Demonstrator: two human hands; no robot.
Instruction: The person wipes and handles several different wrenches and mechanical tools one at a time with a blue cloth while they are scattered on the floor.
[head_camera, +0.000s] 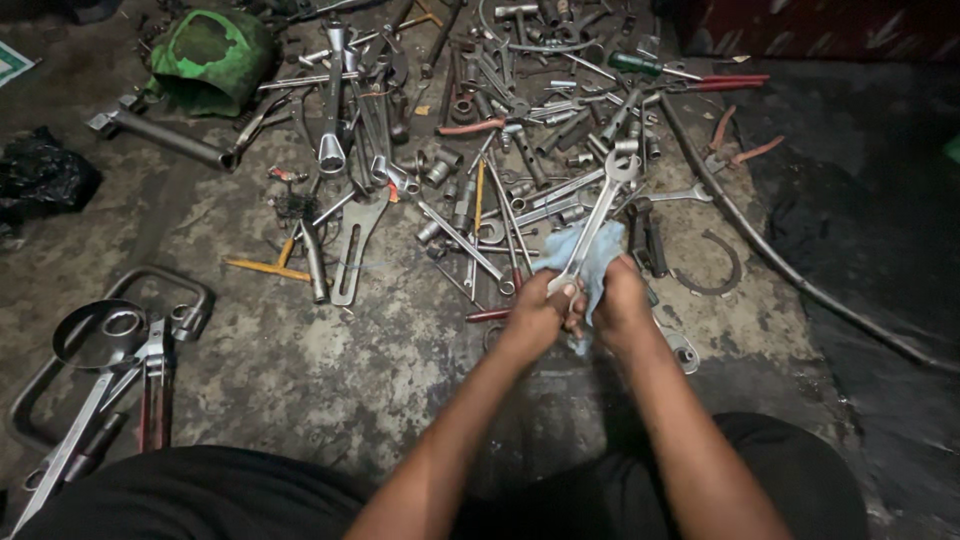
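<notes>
- Stained concrete floor (300, 370) carries a wide scatter of tools from nine to two o'clock.
- Our left hand (535, 318) is clenched on the low end of a wrench (597, 215).
- Our right hand (622, 300) presses a blue rag (578, 250) around its shaft.
- We judge the wiping partway: the wrench head at twelve o'clock sits bare, and the pile of sockets (440, 165) lies untouched.

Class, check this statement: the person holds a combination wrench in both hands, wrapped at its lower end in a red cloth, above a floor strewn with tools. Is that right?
Not quite: the cloth is light blue, not red, as the head view shows. The rest holds: the left hand and right hand grip the combination wrench at its lower end, above a floor strewn with tools.
</notes>
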